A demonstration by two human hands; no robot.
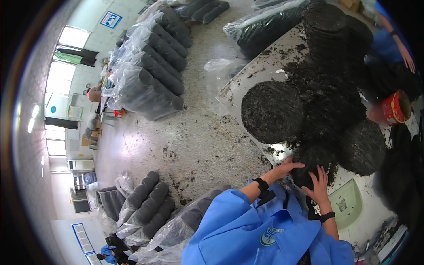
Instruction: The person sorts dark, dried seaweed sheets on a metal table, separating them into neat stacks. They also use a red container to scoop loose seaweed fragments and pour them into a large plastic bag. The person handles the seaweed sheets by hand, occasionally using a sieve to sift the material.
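Note:
Both my hands are at a dark, flaky round cake (314,159) at the near edge of the table; it looks like dried seaweed. My left hand (288,166) touches its left side with the fingers stretched out. On its near side rests my right hand (318,184), fingers spread. Neither hand is closed round anything. A larger flat round cake (271,111) lies to the far left, and another round cake (363,147) sits to the right. Between them spreads a loose black heap (329,99), with a tall stack of round cakes (324,28) behind it.
A red tub (395,108) lies tilted at the right. Near my right forearm is a pale green tray (346,203). Across the table, a person in blue (388,37) stands. Clear bags of dark rolls (154,66) stand on the crumb-strewn floor (176,145), left of the table (238,86).

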